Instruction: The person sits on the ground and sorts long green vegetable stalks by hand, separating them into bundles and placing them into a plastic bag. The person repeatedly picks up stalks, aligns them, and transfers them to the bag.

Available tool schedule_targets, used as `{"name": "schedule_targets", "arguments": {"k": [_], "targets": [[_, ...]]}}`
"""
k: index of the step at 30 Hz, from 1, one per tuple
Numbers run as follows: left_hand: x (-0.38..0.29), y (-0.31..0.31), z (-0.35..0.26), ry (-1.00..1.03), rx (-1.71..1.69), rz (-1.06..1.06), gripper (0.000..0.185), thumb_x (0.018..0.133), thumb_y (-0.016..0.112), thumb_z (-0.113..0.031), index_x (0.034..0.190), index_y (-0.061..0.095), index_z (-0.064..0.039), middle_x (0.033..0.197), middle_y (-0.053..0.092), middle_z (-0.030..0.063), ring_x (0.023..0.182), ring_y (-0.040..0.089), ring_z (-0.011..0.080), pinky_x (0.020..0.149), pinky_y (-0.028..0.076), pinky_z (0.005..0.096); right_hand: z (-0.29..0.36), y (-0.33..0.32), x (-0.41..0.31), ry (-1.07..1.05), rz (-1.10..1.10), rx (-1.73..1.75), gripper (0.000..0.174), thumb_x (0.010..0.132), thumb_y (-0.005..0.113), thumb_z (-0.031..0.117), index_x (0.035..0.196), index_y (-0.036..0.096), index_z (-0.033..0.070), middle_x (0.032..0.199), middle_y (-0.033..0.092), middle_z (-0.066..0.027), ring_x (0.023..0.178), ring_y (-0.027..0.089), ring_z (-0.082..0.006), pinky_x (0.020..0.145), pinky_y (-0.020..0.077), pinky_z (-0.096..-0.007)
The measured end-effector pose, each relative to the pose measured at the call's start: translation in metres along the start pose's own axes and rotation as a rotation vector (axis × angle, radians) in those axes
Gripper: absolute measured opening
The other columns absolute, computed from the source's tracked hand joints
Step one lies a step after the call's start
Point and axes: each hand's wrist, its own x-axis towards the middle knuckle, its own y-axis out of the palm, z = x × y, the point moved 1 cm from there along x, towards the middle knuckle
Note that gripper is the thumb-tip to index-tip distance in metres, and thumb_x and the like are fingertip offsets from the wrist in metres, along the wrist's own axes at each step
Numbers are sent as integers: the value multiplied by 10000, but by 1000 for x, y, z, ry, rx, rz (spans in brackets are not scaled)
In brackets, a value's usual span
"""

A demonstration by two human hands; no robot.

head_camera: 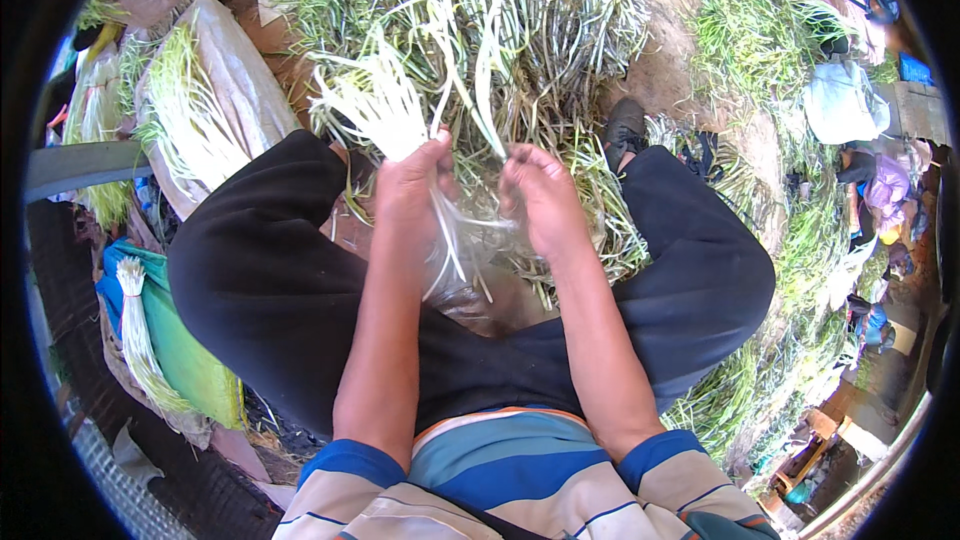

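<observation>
My left hand (416, 180) is closed around a fanned bunch of white, scallion-like stalks (386, 109), its pale ends pointing away from me. A few thin strands (448, 240) hang below that fist. To its right, my right hand (541, 191) pinches the lower part of a separate pale green stalk (486, 101) between thumb and fingers. Both hands are above the gap between my bent knees, and the right one is slightly blurred. Just beyond them lies a large heap of loose green stalks (555, 22), with brownish, wilted parts on its near side.
More pale stalks (191, 109) lie on a sack (244, 82) at the left. A tied bundle (139, 337) rests on a green and blue sack (191, 345). Greens (750, 37) cover the ground at the right, near several people and a white plastic bag (844, 101).
</observation>
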Motion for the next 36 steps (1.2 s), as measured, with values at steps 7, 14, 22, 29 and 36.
{"name": "schedule_targets", "arguments": {"k": [7,14,22,29,36], "targets": [[-10,-1,5,87,216,-102,221,842,788,-70,1039,718,1,835,723,64,565,587,130,508,461,288,4,15,-23,-42,65,-288,117,956,662,23,1063,709,12,865,667,11,689,583,-63,602,513,-252],[-15,0,8,111,250,-136,201,842,777,-70,1015,718,12,802,697,53,543,577,140,496,459,299,-8,24,-32,-184,-18,-510,79,940,677,3,1014,705,8,815,663,21,676,568,-38,605,477,-229],[-6,-5,16,-81,66,-50,113,915,746,-115,985,701,-38,766,682,49,524,573,127,457,458,277,-13,33,-31,-143,32,-261,60,940,680,-21,994,683,5,810,682,-2,683,597,-54,599,479,-227],[-10,2,18,144,334,-198,107,842,729,-11,949,723,-14,753,680,31,500,569,118,443,452,272,-17,29,-25,-209,-39,-429,39,916,697,-1,953,691,-10,795,681,3,689,585,-48,607,480,-246],[-14,3,14,154,292,-169,154,831,724,16,984,700,13,779,684,50,507,581,133,462,483,277,-24,23,-20,-398,-180,-773,138,857,747,105,967,703,34,849,709,-160,732,681,-305,692,535,-395]]}}
